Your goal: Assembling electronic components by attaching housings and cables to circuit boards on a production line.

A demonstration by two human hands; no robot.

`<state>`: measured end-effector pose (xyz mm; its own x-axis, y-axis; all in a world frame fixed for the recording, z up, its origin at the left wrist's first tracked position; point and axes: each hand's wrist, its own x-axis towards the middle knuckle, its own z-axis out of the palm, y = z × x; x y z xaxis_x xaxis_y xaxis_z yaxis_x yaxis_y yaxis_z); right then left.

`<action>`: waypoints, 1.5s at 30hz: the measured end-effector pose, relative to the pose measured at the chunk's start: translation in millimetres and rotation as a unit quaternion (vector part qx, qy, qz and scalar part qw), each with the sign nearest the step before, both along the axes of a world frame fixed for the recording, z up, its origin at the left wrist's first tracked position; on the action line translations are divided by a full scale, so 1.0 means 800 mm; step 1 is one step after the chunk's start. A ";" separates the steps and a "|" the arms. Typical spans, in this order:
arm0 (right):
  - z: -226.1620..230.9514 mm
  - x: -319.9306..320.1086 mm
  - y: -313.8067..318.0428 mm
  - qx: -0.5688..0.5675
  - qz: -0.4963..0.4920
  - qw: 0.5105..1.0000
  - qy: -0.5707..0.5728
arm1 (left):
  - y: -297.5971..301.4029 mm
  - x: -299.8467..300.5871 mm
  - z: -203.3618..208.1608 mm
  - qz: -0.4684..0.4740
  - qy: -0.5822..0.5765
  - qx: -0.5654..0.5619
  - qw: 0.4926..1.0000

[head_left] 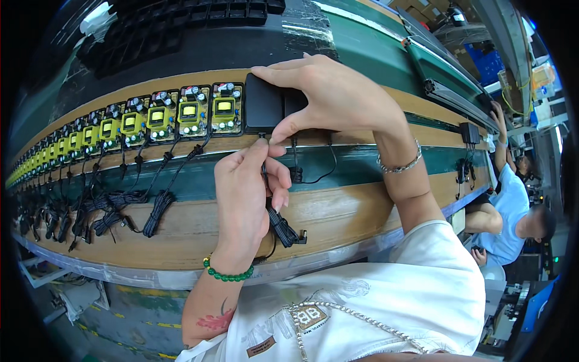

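Observation:
A black power adapter case (262,111) lies closed at the right end of a row of open adapters. My right hand (332,90) spans it, fingertips at its far edge and thumb at its near edge. With thumb and forefinger my left hand (241,190) pinches the black cable (263,166) where it meets the case; its other fingers are curled. Below hangs that cable's coiled bundle (284,232), with a barrel plug at its end. Another black case (294,101) is partly hidden beneath my right hand. Nearest on the left is an open adapter (225,108) with its circuit board bare.
More open adapters (158,116) run leftward along a wooden strip, their cable bundles (158,214) hanging over a green belt (199,176). Black trays (181,24) lie at the far side. Another black adapter (469,133) stands at right, near a seated person (509,208) in light blue.

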<state>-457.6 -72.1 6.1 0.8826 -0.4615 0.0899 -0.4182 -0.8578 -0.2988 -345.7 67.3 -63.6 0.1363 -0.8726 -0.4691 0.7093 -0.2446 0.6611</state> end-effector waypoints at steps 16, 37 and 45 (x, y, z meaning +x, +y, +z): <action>0.001 -0.008 0.007 -0.147 0.014 0.989 0.020 | -0.192 0.246 0.043 -0.103 -0.888 -0.084 0.439; 0.014 0.020 -0.024 -0.018 0.126 0.872 -0.473 | -0.009 0.066 0.109 0.075 -0.751 -0.313 0.576; -0.038 0.050 -0.014 -0.157 -0.007 0.962 -0.222 | 0.047 0.052 -0.008 0.057 -0.893 -0.084 0.439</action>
